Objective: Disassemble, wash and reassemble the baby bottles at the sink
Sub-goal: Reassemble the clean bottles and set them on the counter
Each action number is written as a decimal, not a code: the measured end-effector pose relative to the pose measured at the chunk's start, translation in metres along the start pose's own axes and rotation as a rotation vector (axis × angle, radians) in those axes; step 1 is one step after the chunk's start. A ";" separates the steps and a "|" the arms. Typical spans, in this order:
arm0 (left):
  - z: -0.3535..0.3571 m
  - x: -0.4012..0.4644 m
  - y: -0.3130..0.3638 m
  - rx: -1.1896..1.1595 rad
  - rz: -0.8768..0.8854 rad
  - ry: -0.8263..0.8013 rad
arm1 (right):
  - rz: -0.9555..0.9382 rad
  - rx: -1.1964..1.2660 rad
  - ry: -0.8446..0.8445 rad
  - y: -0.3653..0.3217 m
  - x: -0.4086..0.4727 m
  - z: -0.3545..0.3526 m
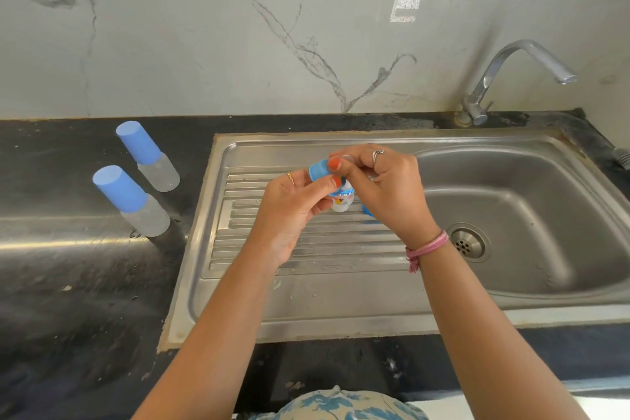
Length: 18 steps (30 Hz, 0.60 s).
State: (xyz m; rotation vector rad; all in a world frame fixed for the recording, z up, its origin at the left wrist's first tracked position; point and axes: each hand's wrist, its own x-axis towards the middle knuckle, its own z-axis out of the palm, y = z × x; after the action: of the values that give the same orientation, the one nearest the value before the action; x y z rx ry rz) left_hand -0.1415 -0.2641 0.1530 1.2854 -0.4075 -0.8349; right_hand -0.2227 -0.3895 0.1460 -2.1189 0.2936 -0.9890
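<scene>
Head view: left hand (295,206) and right hand (381,187) pinch a blue ring (319,172) above the drainboard (306,242). Two capped bottles (136,201) stand apart (left tabletop (68,283)).

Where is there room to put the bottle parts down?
The ribbed draining board below both hands is bare, and so is the basin around the drain. It is crowded under the hands and on the counter by the two capped bottles.

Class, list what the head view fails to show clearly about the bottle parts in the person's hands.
- Small bottle: mostly hidden behind the left hand and right hand; print unreadable.
- Blue ring: fingers cover its far side.
- Blue piece beneath the right hand: too hidden to identify.
</scene>
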 end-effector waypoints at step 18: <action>-0.008 0.001 0.000 0.008 -0.090 -0.019 | 0.396 0.382 -0.044 0.001 -0.006 0.007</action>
State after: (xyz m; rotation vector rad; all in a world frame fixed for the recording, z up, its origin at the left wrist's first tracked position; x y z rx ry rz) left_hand -0.1349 -0.2591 0.1511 1.3114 -0.3710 -0.9228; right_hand -0.2216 -0.3835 0.1392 -1.6512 0.4440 -0.6990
